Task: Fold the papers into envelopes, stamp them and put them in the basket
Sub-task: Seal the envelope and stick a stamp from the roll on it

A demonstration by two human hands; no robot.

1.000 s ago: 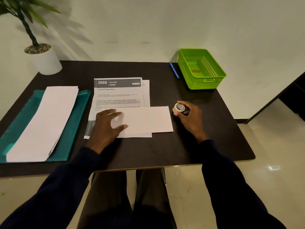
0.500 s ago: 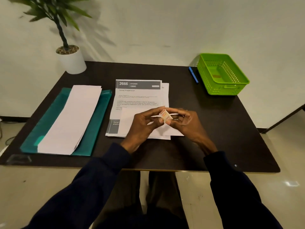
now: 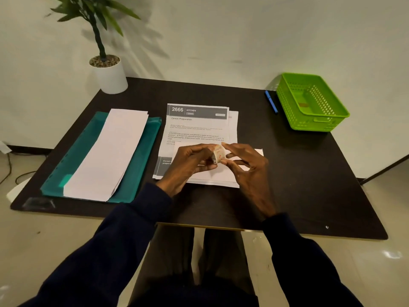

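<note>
A small patterned roll of stamp stickers [image 3: 218, 153] is held up above the folded white envelope [image 3: 247, 165], which lies on a stack of printed sheets [image 3: 197, 127]. My left hand [image 3: 188, 165] grips the roll from the left. My right hand [image 3: 245, 167] touches the roll's right side with its fingertips. The green basket [image 3: 327, 120] stands at the table's far right. A pile of folded white papers [image 3: 110, 154] rests on a teal folder [image 3: 141, 156] on the left.
A blue pen [image 3: 271, 101] lies just left of the basket. A potted plant [image 3: 108, 72] stands at the back left corner. The dark table [image 3: 309, 173] ends close to my lap, with floor on both sides.
My right hand brought the roll from the table's right side to the centre. My left hand left the envelope and took hold of the roll. The view shifted right.
</note>
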